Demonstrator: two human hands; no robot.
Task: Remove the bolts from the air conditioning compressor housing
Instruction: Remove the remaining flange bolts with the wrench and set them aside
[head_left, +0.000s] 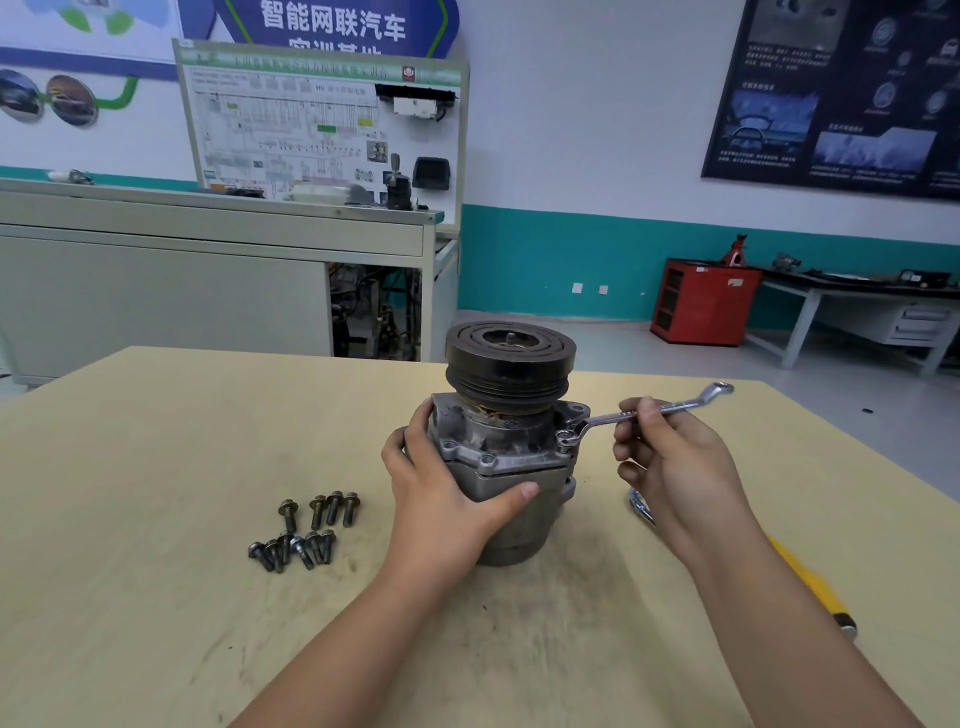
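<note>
The grey air conditioning compressor (511, 441) stands upright in the middle of the table (156, 467), its black pulley on top. My left hand (441, 488) grips the housing from the left, thumb across the front. My right hand (670, 457) pinches the shank of a silver ring spanner (644, 413). The spanner's lower ring sits over a bolt (567, 438) on the right flange of the housing. Several removed bolts (304, 530) lie loose on the table to the left of the compressor.
A second silver tool (640, 506) lies partly hidden behind my right wrist. A yellow-handled tool (810, 582) lies by my right forearm. Past the table stand a grey workbench with a training board (322, 130) and a red cabinet (704, 301).
</note>
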